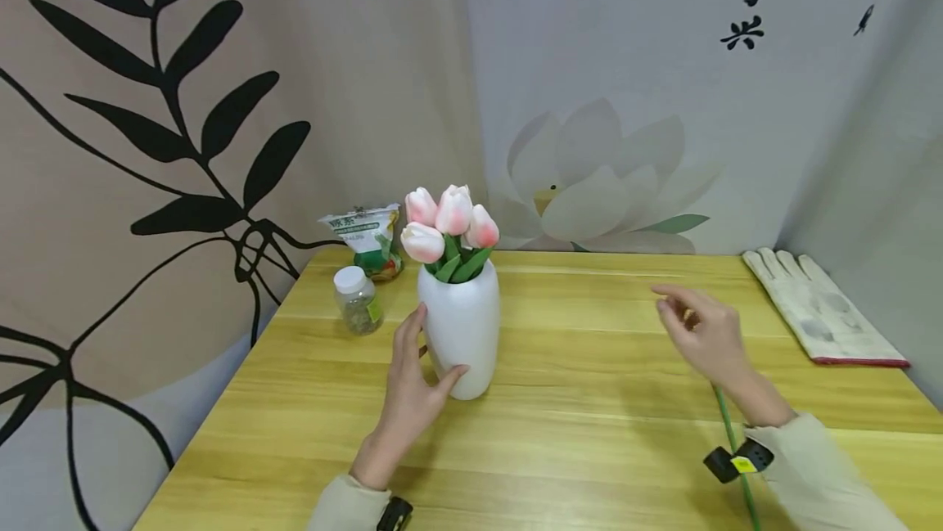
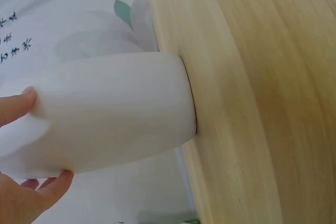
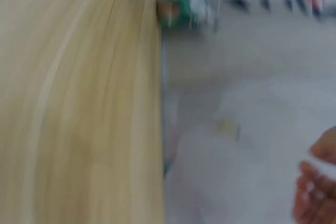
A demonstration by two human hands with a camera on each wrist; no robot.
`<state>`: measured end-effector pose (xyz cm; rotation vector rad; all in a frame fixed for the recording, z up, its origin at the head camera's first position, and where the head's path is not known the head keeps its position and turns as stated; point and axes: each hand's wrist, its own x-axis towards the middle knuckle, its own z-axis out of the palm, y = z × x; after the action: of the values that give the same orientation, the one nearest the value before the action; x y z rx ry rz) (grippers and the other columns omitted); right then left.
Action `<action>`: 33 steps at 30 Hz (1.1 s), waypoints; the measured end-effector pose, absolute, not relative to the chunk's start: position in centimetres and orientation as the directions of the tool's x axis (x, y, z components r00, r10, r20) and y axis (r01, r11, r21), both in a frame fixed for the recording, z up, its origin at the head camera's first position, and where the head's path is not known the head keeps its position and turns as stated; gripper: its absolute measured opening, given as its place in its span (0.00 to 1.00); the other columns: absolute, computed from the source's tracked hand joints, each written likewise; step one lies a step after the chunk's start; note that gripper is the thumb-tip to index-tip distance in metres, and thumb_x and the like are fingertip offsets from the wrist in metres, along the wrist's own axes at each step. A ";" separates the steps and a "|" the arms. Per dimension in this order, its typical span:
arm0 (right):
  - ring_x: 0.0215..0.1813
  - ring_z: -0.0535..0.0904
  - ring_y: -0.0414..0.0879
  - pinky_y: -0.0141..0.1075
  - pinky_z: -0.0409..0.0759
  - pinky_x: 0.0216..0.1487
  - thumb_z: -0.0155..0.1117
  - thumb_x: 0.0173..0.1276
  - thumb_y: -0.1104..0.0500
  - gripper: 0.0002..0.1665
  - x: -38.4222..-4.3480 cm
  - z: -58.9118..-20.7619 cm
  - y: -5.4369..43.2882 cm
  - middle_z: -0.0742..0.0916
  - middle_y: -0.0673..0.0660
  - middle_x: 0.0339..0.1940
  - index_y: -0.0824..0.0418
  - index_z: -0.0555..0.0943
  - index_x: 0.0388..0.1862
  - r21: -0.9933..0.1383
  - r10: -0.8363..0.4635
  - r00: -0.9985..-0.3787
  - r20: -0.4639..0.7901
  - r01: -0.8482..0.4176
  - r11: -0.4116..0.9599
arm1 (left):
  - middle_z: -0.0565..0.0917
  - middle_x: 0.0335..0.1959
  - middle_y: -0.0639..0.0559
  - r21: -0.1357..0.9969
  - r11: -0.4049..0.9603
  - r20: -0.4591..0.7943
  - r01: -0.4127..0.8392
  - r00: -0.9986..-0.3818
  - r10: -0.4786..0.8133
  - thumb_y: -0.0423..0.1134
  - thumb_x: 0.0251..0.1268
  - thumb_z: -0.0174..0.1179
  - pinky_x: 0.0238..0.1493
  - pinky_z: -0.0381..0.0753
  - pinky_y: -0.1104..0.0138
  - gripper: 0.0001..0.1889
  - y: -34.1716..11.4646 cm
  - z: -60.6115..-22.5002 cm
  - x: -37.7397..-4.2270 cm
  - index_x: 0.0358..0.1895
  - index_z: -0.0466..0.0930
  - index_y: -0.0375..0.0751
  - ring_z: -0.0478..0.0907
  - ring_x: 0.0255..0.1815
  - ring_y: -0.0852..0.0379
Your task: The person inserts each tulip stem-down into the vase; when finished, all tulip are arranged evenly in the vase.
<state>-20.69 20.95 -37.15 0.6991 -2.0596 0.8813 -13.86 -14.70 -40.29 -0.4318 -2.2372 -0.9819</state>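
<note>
A white vase (image 1: 464, 335) stands upright on the table, holding several pink-and-white tulips (image 1: 451, 220) with green leaves. My left hand (image 1: 412, 400) grips its left side, thumb across the lower front and fingers along the side. In the left wrist view, the thumb and fingertips press on the white vase wall (image 2: 115, 108). Farther right, my right hand (image 1: 703, 335) hovers over the table with loosely bent fingers and nothing visible in them. A thin green stem (image 1: 725, 420) runs below that hand and passes behind the wrist. The right wrist view is blurred.
Left of the vase are a small jar (image 1: 358, 302) with a white lid and, behind it, a green-and-white packet (image 1: 367, 240). A pale glove (image 1: 821, 310) lies at the table's right edge. Printed curtains hang behind the wooden table (image 1: 575, 433).
</note>
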 end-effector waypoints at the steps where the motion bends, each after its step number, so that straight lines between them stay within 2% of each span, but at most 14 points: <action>1: 0.22 0.67 0.23 0.19 0.68 0.17 0.61 0.53 0.72 0.13 -20.8 -37.6 22.6 0.81 0.56 0.20 0.66 0.81 0.38 -0.387 -0.152 -0.622 0.768 -0.641 0.663 | 0.57 0.62 0.36 0.534 0.665 0.674 0.523 -0.738 0.040 0.33 0.39 0.70 0.45 0.81 0.54 0.52 -14.7 -40.3 -13.8 0.69 0.44 0.40 0.62 0.60 0.41; 3: 0.23 0.66 0.21 0.22 0.68 0.16 0.60 0.56 0.68 0.13 -20.7 -38.5 25.9 0.82 0.61 0.25 0.67 0.79 0.42 -0.453 -0.102 -0.766 0.634 -0.475 0.754 | 0.57 0.62 0.37 0.540 0.663 0.666 0.518 -0.745 0.040 0.33 0.40 0.70 0.46 0.80 0.54 0.52 -14.7 -40.3 -13.8 0.69 0.44 0.41 0.62 0.60 0.42; 5: 0.24 0.71 0.25 0.25 0.68 0.15 0.57 0.60 0.64 0.14 -20.7 -39.5 28.6 0.82 0.66 0.29 0.68 0.77 0.45 -0.491 -0.061 -0.872 0.485 -0.329 0.807 | 0.57 0.62 0.37 0.544 0.663 0.662 0.514 -0.749 0.037 0.33 0.40 0.70 0.46 0.80 0.54 0.52 -14.7 -40.2 -13.7 0.69 0.44 0.41 0.62 0.60 0.42; 7: 0.22 0.73 0.32 0.29 0.68 0.15 0.54 0.64 0.58 0.19 -20.8 -40.5 30.5 0.82 0.70 0.33 0.69 0.74 0.49 -0.502 -0.050 -0.943 0.328 -0.219 0.837 | 0.57 0.62 0.36 0.543 0.666 0.663 0.511 -0.748 0.034 0.33 0.40 0.70 0.45 0.80 0.54 0.52 -14.8 -40.2 -13.6 0.69 0.44 0.40 0.62 0.60 0.42; 9: 0.22 0.75 0.38 0.30 0.69 0.16 0.52 0.65 0.55 0.23 -20.9 -41.8 31.7 0.81 0.72 0.36 0.71 0.71 0.53 -0.499 -0.066 -0.975 0.214 -0.167 0.850 | 0.58 0.62 0.36 0.544 0.668 0.663 0.508 -0.748 0.030 0.33 0.39 0.70 0.45 0.80 0.54 0.52 -14.8 -40.2 -13.5 0.68 0.44 0.40 0.62 0.60 0.41; 11: 0.22 0.75 0.41 0.30 0.70 0.17 0.51 0.66 0.51 0.28 -20.9 -43.1 32.0 0.81 0.73 0.39 0.71 0.68 0.56 -0.502 -0.096 -0.988 0.122 -0.145 0.853 | 0.57 0.62 0.36 0.549 0.665 0.658 0.506 -0.753 0.030 0.33 0.40 0.70 0.46 0.80 0.53 0.52 -14.8 -40.1 -13.5 0.68 0.44 0.41 0.62 0.60 0.41; 12: 0.21 0.74 0.40 0.30 0.71 0.18 0.51 0.66 0.50 0.29 -20.8 -43.7 32.1 0.81 0.72 0.40 0.71 0.66 0.57 -0.505 -0.111 -0.990 0.089 -0.141 0.852 | 0.57 0.62 0.37 0.555 0.662 0.653 0.504 -0.757 0.030 0.33 0.40 0.70 0.46 0.80 0.53 0.52 -14.7 -40.1 -13.5 0.69 0.44 0.41 0.62 0.60 0.41; 15: 0.20 0.75 0.38 0.31 0.74 0.17 0.51 0.66 0.49 0.31 -20.5 -44.9 31.6 0.80 0.72 0.42 0.69 0.63 0.60 -0.541 -0.147 -0.988 0.041 -0.146 0.828 | 0.57 0.63 0.37 0.570 0.652 0.639 0.501 -0.769 0.033 0.33 0.41 0.69 0.48 0.80 0.53 0.51 -14.6 -40.0 -13.6 0.69 0.44 0.42 0.61 0.61 0.41; 18: 0.19 0.75 0.37 0.31 0.75 0.16 0.53 0.65 0.54 0.30 -20.2 -45.3 30.9 0.80 0.71 0.41 0.69 0.63 0.61 -0.587 -0.163 -0.986 0.034 -0.152 0.795 | 0.57 0.63 0.37 0.573 0.650 0.634 0.499 -0.772 0.035 0.33 0.41 0.69 0.48 0.79 0.54 0.51 -14.6 -40.0 -13.6 0.69 0.43 0.42 0.61 0.61 0.41; 24: 0.16 0.72 0.38 0.31 0.73 0.14 0.55 0.62 0.63 0.26 -20.3 -45.3 29.9 0.81 0.64 0.34 0.69 0.66 0.59 -0.607 -0.167 -0.985 0.028 -0.150 0.780 | 0.57 0.62 0.36 0.561 0.656 0.648 0.505 -0.761 0.032 0.33 0.41 0.70 0.47 0.80 0.54 0.52 -14.6 -40.0 -13.6 0.69 0.44 0.41 0.62 0.61 0.41; 33: 0.15 0.73 0.39 0.30 0.73 0.15 0.55 0.59 0.65 0.25 -20.3 -44.7 29.1 0.81 0.56 0.23 0.70 0.68 0.56 -0.600 -0.170 -0.985 -0.016 -0.126 0.790 | 0.58 0.62 0.37 0.563 0.661 0.645 0.497 -0.764 0.024 0.34 0.40 0.70 0.46 0.80 0.54 0.52 -14.6 -39.9 -13.5 0.69 0.44 0.41 0.61 0.61 0.42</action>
<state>-20.30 29.10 -44.66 0.2514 -3.0372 1.0104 -13.55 -14.59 -39.95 -0.4012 -2.2664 -1.0122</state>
